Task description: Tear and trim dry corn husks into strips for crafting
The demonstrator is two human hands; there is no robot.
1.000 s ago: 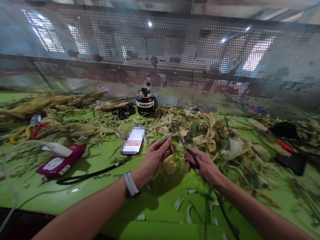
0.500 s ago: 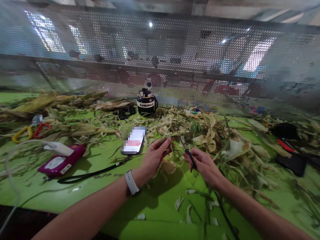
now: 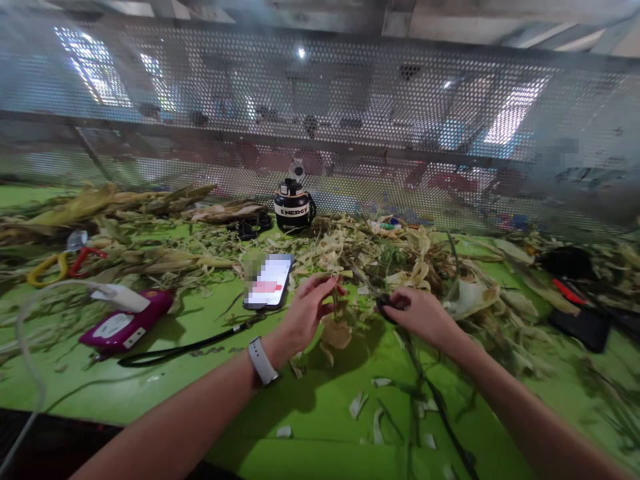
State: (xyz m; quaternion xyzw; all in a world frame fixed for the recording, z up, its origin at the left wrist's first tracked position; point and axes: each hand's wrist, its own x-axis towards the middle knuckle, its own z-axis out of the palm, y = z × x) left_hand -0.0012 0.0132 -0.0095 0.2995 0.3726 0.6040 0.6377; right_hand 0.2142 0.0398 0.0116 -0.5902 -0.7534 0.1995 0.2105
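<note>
My left hand [image 3: 307,317], with a pale watch band on its wrist, pinches a thin plant stem between thumb and fingertips. Below those fingers a pale, dried, papery piece [image 3: 337,333] shows against the green table [image 3: 320,413]; whether it hangs from the stem I cannot tell. To the right, my right hand [image 3: 417,313] is closed round the dark handles of scissors [image 3: 384,305]. Their blades hardly show among the scraps behind. The two hands are apart, with a small gap between them. Pale cut scraps [image 3: 358,405] and long green stems [image 3: 413,400] lie nearer to me.
A phone [image 3: 270,283] with a black strap lies left of my hands. Behind it stands a black bottle [image 3: 293,205]. At left are a purple power adapter [image 3: 127,320] with a plugged-in cable and yellow-handled scissors [image 3: 47,269]. Dried husks [image 3: 420,260] cover the back; a perforated screen [image 3: 325,100] rises beyond.
My right hand has turned and shifted slightly right, and the scissors' blades, plain before, are now hardly visible. My left hand keeps its pinch in nearly the same place.
</note>
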